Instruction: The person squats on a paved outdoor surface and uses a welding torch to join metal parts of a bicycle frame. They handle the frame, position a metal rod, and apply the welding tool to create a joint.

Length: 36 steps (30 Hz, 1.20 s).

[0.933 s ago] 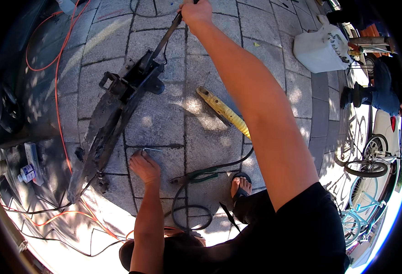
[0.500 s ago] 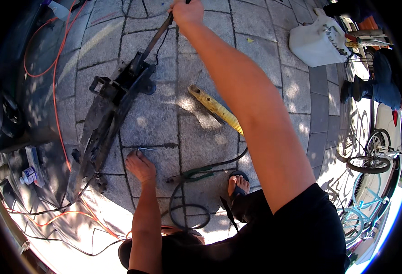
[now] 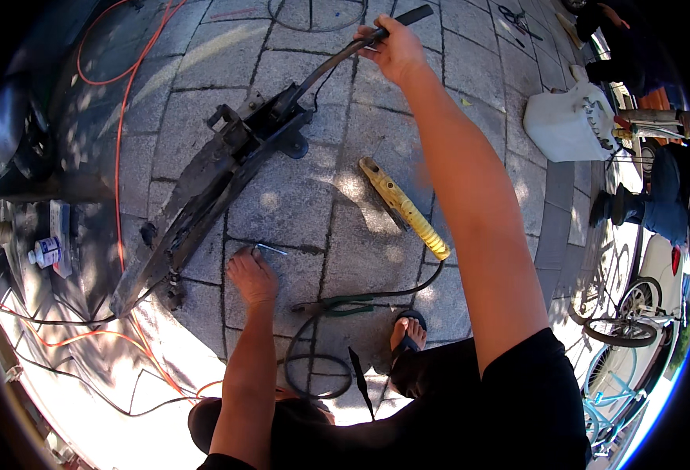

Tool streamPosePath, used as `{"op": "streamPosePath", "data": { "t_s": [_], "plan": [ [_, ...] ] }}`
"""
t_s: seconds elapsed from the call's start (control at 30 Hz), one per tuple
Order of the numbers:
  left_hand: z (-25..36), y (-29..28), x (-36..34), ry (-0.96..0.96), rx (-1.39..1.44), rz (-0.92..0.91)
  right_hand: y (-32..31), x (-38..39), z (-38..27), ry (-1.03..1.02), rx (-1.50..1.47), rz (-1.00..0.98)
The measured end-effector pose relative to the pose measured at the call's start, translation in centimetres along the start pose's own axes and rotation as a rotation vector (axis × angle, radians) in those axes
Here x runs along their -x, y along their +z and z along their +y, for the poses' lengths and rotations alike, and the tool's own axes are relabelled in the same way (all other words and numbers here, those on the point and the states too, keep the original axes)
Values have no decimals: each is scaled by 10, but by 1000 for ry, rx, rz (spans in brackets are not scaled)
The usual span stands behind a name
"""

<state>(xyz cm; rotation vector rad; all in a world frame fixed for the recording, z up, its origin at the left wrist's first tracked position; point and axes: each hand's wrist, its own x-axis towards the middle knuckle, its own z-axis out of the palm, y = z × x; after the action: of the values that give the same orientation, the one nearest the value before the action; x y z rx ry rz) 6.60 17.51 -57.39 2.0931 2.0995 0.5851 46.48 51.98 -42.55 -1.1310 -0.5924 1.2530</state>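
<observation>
A long black metal frame part (image 3: 204, 188) lies slantwise on the paving, with a bracket on its side. From its upper end a curved black bar (image 3: 329, 66) rises to the right. My right hand (image 3: 396, 51) is closed around this bar near its flat tip. My left hand (image 3: 252, 276) is low over the paving right of the frame's lower end, its fingers closed on a thin silvery metal rod (image 3: 271, 249). Between my arms lies a yellow welding electrode holder (image 3: 408, 210) on a black cable (image 3: 431, 276). Green-handled pliers (image 3: 346, 305) rest by the cable.
Orange cords (image 3: 119, 149) run down the left side, near a small white bottle (image 3: 46, 252). A white plastic jug (image 3: 568, 121) stands at right, close to another person's legs (image 3: 650, 204). Bicycles (image 3: 615, 368) are at far right. My sandalled foot (image 3: 409, 333) is below the holder.
My view has shifted, and the surroundings sit differently in the picture. My right hand is still on the bar, whose tip now shows. My left hand stays by the thin rod.
</observation>
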Motion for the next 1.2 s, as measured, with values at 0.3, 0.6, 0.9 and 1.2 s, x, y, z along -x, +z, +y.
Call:
{"op": "streamPosePath", "data": {
  "t_s": [0.3,0.6,0.9,1.2],
  "plan": [
    [-9,-7,2,-37,59,16,5,-6,-18,-120,233,346],
    [-5,-2,4,-75,86,60,-77,-44,-7,-81,85,64],
    [-5,0,2,-89,39,2,-83,-40,0,88,-6,52],
    [-8,-1,5,-88,54,-19,-41,-62,-27,223,513,166]
  ]
}}
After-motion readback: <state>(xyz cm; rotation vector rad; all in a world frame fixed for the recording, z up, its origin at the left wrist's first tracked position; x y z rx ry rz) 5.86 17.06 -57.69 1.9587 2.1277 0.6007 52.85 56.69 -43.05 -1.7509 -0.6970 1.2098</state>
